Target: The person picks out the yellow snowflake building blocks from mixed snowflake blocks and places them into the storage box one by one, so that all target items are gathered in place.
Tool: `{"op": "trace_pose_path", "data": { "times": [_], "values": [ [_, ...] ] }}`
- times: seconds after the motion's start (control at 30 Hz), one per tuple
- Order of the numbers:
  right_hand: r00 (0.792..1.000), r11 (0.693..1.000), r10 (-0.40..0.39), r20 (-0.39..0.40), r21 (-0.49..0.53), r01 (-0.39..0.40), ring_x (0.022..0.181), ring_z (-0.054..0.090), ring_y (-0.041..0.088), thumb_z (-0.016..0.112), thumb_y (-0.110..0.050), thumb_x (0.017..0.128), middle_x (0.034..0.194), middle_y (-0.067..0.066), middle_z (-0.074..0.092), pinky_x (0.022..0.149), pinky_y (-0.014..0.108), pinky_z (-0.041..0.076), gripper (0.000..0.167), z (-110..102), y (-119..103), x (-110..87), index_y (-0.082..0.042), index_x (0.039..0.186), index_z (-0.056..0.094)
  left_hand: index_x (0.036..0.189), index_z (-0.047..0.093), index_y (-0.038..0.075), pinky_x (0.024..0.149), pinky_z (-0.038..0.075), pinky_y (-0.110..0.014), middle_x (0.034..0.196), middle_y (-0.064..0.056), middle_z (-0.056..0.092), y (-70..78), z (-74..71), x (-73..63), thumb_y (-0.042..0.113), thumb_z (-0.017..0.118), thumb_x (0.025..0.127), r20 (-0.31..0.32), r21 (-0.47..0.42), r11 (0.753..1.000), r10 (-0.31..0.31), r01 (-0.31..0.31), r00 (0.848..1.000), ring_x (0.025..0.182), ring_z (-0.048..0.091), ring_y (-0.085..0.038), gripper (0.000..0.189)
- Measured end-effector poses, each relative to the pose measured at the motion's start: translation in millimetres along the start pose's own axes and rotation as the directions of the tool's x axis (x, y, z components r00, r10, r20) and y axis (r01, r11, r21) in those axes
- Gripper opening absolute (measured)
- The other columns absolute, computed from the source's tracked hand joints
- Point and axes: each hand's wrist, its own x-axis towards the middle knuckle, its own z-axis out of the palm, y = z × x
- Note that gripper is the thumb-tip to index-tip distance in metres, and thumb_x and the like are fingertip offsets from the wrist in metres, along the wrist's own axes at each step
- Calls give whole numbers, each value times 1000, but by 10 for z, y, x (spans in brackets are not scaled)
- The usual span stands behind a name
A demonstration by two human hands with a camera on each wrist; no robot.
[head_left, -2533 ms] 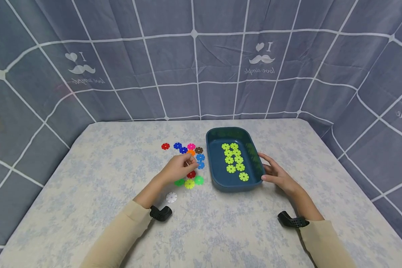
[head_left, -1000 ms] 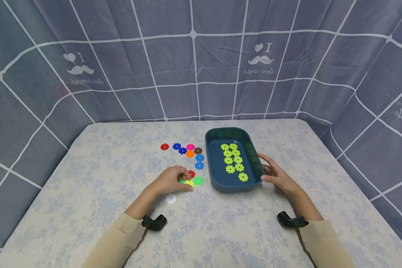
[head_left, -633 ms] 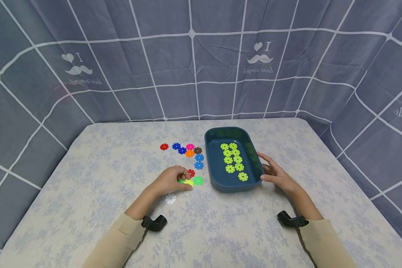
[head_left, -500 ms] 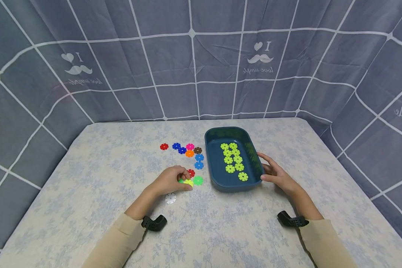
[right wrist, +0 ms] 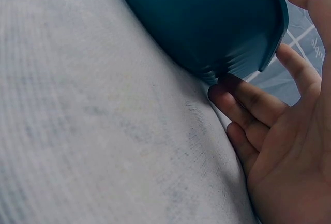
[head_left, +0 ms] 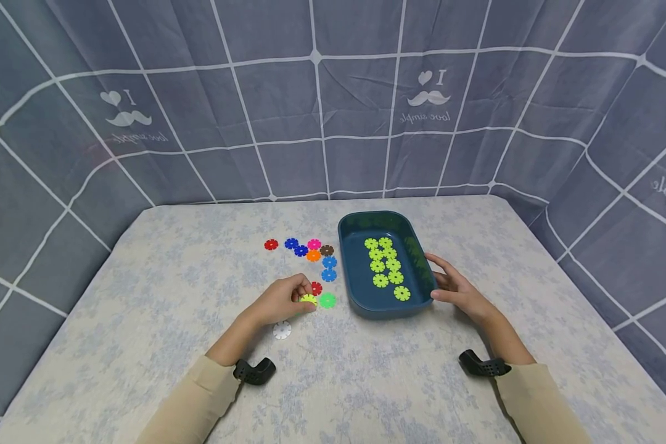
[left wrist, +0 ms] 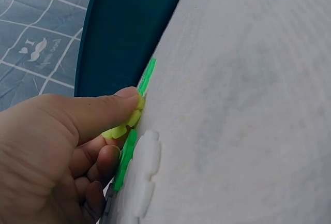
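My left hand (head_left: 282, 298) pinches a yellow snowflake disc (left wrist: 133, 118) between thumb and fingers, just off the table in the left wrist view. Beside it lie a bright green disc (head_left: 327, 300), a red disc (head_left: 316, 288) and a white disc (head_left: 282, 330). Another green disc (left wrist: 125, 159) is under the fingers, mostly hidden in the head view. To the right stands a dark teal plastic basin (head_left: 428, 277) with several yellow-green discs (head_left: 393, 264) on its floor. My right hand (head_left: 462, 295) rests its fingers against the basin's outer right wall, loosely extended.
Farther back on the table (head_left: 200, 265) lie a red disc (head_left: 271, 245), dark blue discs (head_left: 291, 243), a pink disc (head_left: 314, 245), an orange disc (head_left: 313, 255), a brown disc (head_left: 327, 250) and light blue discs (head_left: 329, 275). A grey-blue checked curtain (head_left: 361, 111) hangs behind.
My left hand has come nearer from beside the blue discs to the yellow disc, which it now lifts slightly, tilted. A dark red disc near that hand is no longer visible. The right hand stays.
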Motion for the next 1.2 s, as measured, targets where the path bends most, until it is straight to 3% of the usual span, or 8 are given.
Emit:
{"op": "trace_pose_path", "data": {
  "times": [0.13,0.23,0.57,0.67,0.83,0.97,1.17,1.2],
  "values": [
    [1000,1000,10,-4,1,-10,131,42,16,57,-5,95,150,32,28,103,59,31,75,-5,8,-3,-12,156,14,96,58,9,64,41,-29,83,2,53,-13,10,6,14,74,88,-10,-10,1000,-3,3,1000,67,46,-14,19],
    [1000,1000,10,-5,4,-10,131,42,17,57,-5,95,150,32,27,102,66,27,75,-5,6,-6,-12,156,14,95,58,9,64,41,-27,82,2,55,-22,20,14,13,71,90,-20,-22,1000,-9,9,1000,67,46,-14,13],
    [1000,1000,-2,12,29,1,129,45,14,55,-3,95,149,34,28,96,27,41,74,3,-15,-9,-10,156,14,93,60,9,63,40,-28,79,2,56,-11,39,18,9,67,92,-31,-56,998,-38,36,999,67,47,-15,7],
    [1000,999,-3,15,37,3,131,43,20,56,-3,95,149,34,28,95,24,41,74,5,-13,-3,-9,156,13,92,60,9,63,41,-27,78,1,56,-9,36,18,9,67,93,-29,-61,997,-46,44,999,67,48,-16,6],
    [1000,1000,-3,10,23,3,135,31,46,56,-3,95,149,34,28,94,23,41,75,5,-11,6,-10,156,13,92,60,9,63,42,-28,79,1,57,23,17,19,9,66,93,-19,-64,997,-47,46,999,68,48,-16,6],
    [1000,1000,-2,7,14,2,135,27,53,56,-3,95,149,34,28,98,30,41,75,1,-15,6,-9,156,12,92,59,8,63,43,-29,79,1,57,54,-13,18,9,66,93,-13,-59,998,-34,34,999,68,49,-16,7],
    [1000,999,-24,15,39,23,128,45,14,56,-3,95,148,36,28,97,30,43,76,2,-8,8,-7,156,12,92,59,8,63,43,-29,78,0,56,92,-62,41,10,66,93,0,-42,999,-23,23,1000,68,49,-16,8],
    [999,999,-28,17,42,27,125,46,7,56,-3,95,147,37,28,94,24,43,76,2,-3,7,-7,156,12,92,59,8,62,43,-29,78,1,56,103,-74,49,10,66,93,4,-37,999,-21,21,1000,68,49,-16,8]
  ]
}}
